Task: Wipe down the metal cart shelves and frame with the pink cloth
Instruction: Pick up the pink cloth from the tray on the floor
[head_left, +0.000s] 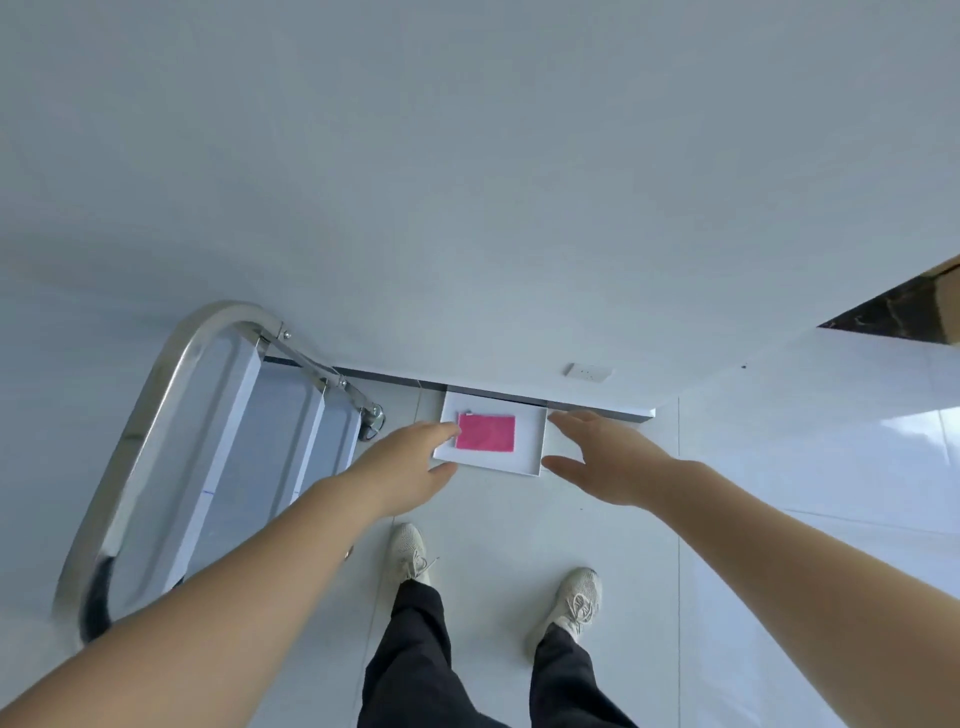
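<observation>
Most of the view is a pale wall, and below it lies a floor of shiny white tiles. One metal cart stands at the left against the wall. Its shelves look flat and grey-blue, its rounded frame tube is polished steel, and a small wheel shows at the far corner. The person stands beside the cart in dark trousers and light shoes, with both bare arms stretched forward.

A white tray is at the foot of the wall, just right of the cart. The pink cloth lies flat in the left part of the tray, folded to a rectangle.

The left hand is at the left edge of the tray. Its fingers reach over the rim close to the cloth and the thumb is under the near corner. This grip is released, because the fingers are stretched and not closed on anything. The right hand is just beside the right edge of the tray, fingers and thumb spread wide, its grip also released.

A little white socket sits low on the wall above the tray.
</observation>
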